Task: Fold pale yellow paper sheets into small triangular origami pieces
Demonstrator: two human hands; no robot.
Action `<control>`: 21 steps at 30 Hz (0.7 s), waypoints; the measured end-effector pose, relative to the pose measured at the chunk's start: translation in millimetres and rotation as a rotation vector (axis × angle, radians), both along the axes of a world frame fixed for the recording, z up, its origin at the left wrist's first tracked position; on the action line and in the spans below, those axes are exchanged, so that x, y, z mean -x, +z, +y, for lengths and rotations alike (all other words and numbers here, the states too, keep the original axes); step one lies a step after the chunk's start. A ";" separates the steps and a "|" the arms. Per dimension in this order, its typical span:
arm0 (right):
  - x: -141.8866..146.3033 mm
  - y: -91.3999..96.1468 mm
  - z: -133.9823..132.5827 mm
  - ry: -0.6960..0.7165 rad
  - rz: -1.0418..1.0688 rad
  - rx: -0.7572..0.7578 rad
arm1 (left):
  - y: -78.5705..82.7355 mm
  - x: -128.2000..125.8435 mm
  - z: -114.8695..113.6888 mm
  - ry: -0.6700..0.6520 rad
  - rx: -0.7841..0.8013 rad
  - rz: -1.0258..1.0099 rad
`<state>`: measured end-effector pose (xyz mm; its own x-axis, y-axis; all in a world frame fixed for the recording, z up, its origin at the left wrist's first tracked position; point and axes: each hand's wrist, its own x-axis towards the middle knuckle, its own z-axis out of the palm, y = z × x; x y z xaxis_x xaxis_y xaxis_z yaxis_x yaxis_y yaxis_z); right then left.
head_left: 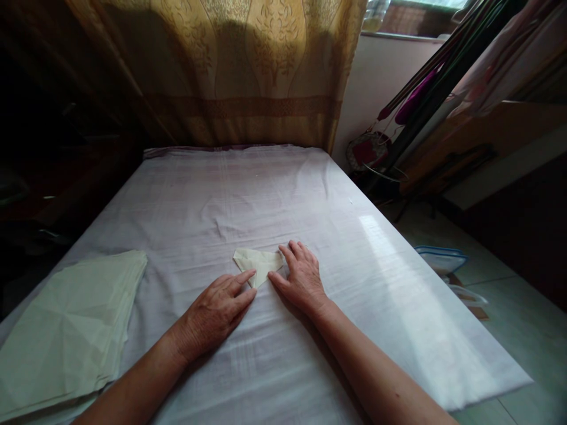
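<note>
A small pale-yellow paper folded into a triangle (pixel 257 262) lies on the white cloth-covered table (pixel 230 195), point toward me. My left hand (pixel 217 310) lies flat on the cloth with fingers stretched out, the fingertips touching the triangle's lower tip. My right hand (pixel 300 276) rests flat beside the triangle's right corner, fingers spread, thumb near the lower edge. Neither hand holds anything.
A stack of pale-yellow paper sheets (pixel 66 330) lies at the table's near left. A patterned golden curtain (pixel 230 71) hangs behind the table. To the right stand a wooden frame with rods (pixel 443 77) and a blue-rimmed basin (pixel 440 258) on the tiled floor.
</note>
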<state>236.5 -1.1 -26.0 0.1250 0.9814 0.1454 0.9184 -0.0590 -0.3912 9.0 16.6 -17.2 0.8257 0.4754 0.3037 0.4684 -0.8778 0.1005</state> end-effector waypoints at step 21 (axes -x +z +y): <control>-0.8 -5.7 -1.4 0.044 -0.011 -0.071 | -5.1 -17.7 2.9 0.173 0.188 -0.224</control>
